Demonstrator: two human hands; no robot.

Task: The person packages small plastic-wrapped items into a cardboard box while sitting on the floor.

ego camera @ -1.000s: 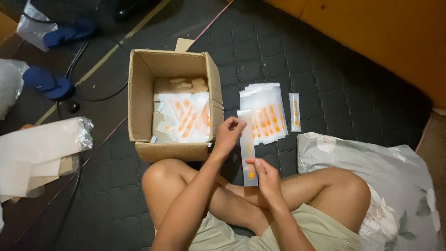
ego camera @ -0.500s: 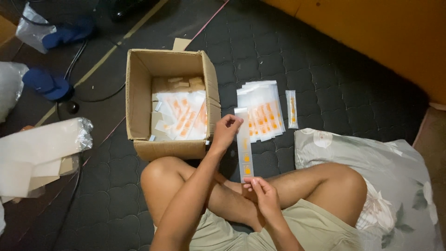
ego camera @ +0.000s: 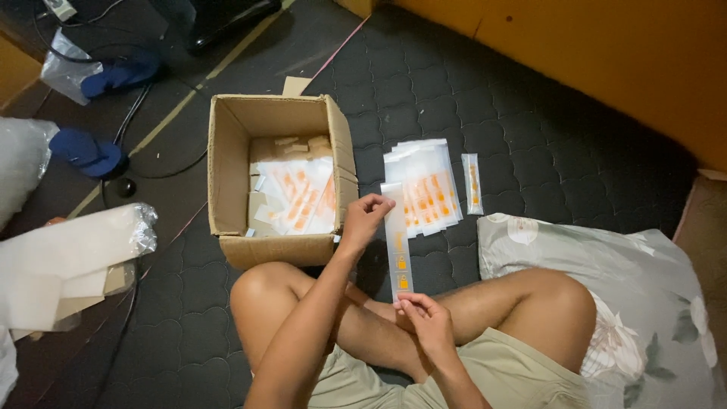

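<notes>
Both hands have barely shifted — strip now upright over the lap. Left hand (ego camera: 366, 218) pinches the clear packet strip's (ego camera: 397, 246) top end, right hand (ego camera: 428, 322) its bottom, both fingers closed. Beside the open cardboard box (ego camera: 227, 163) and packet stack (ego camera: 424, 185) — slick plastic could slip from such light pinches.

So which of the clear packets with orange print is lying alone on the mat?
The narrow single packet, just right of the fanned stack. The others are piled in that stack, heaped in the cardboard box, or held between both hands.
</notes>
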